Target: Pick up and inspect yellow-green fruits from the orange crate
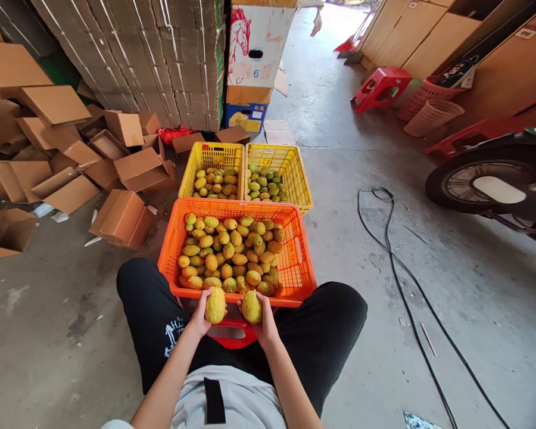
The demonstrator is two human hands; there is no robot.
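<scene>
My left hand (pixel 201 317) is closed around a yellow-green oval fruit (pixel 215 305). My right hand (pixel 265 325) grips a second such fruit (pixel 252 307), a little rounder to the eye. Both are held side by side, apart from each other, over my lap and just in front of an orange crate (pixel 300 287). Inside that crate lies a heap of similar fruits (pixel 232 253), ranging from green to orange-yellow. Their exact kind I cannot tell. Behind it stand two yellow crates, a left one (pixel 185 176) and a right one (pixel 300 179), each partly filled with fruits.
Small cardboard boxes (pixel 122 219) lie scattered at the left, below stacked flat cardboard (pixel 170 65). A black cable (pixel 399 256) loops over the floor at right, near a motorbike wheel (pixel 486 182). Red stool (pixel 381 89) farther back. Another person's hand (pixel 316 22) shows at the top.
</scene>
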